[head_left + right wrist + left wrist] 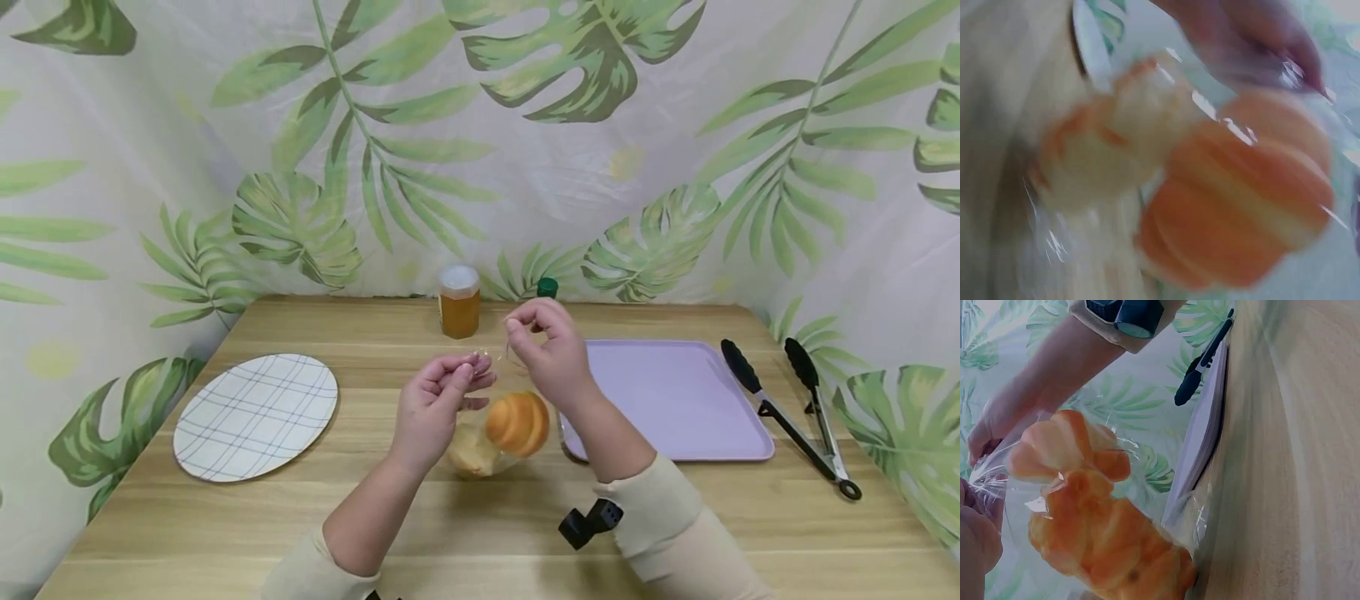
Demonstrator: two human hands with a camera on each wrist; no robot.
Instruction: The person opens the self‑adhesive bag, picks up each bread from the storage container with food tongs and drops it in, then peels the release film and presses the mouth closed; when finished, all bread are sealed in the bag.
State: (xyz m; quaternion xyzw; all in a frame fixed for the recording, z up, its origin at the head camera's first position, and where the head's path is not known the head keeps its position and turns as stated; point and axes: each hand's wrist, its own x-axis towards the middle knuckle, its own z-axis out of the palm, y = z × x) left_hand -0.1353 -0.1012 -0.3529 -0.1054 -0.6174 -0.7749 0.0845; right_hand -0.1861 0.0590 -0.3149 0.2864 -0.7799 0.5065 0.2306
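Note:
A clear plastic bag (992, 485) with bread rolls (517, 425) inside hangs upright over the middle of the table. My left hand (435, 404) pinches the gathered neck of the bag above the bread. At the right, a little higher, my right hand (553, 354) pinches the upper edge of the clear plastic between thumb and fingers. Through the film, the left wrist view shows a golden lobed bread (1097, 531) under a paler roll (1063, 447). The right wrist view is blurred, with a round striped roll (1241, 194) closest to it.
A white checked plate (255, 417) lies at the left. On the right are a lilac tray (675, 400) and black-tipped tongs (795, 433). Toward the back stand a jar of amber contents (459, 304) and a green-capped bottle (547, 287), mostly hidden behind the right hand.

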